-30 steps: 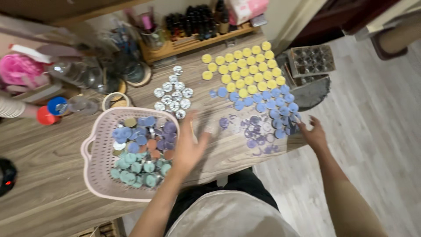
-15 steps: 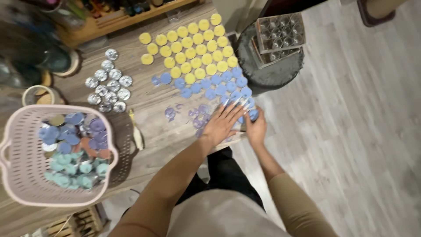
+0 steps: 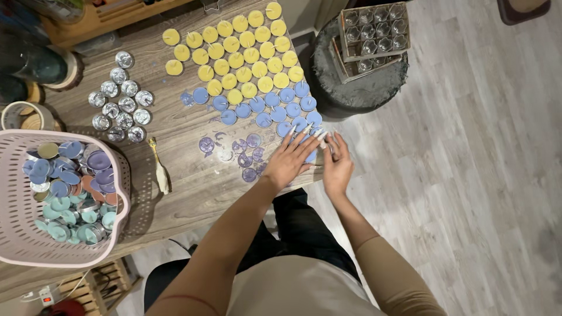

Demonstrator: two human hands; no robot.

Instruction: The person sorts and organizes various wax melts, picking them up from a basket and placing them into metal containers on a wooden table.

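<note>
Pink basket [image 3: 35, 246] of tealights, empty metal cups [image 3: 120, 96], yellow candles [image 3: 234, 44], dark stool [image 3: 363, 88]

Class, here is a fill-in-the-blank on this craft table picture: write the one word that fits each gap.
1. The pink basket holds blue, purple and ___ candles.
2. The rows of candles farthest from the person are ___.
3. Both the left hand and the right hand rest at the table's ___ corner, on the blue candles.
4. The empty silver cups lie between the basket and the ___ candles.

Missing words: teal; yellow; right; yellow
</note>
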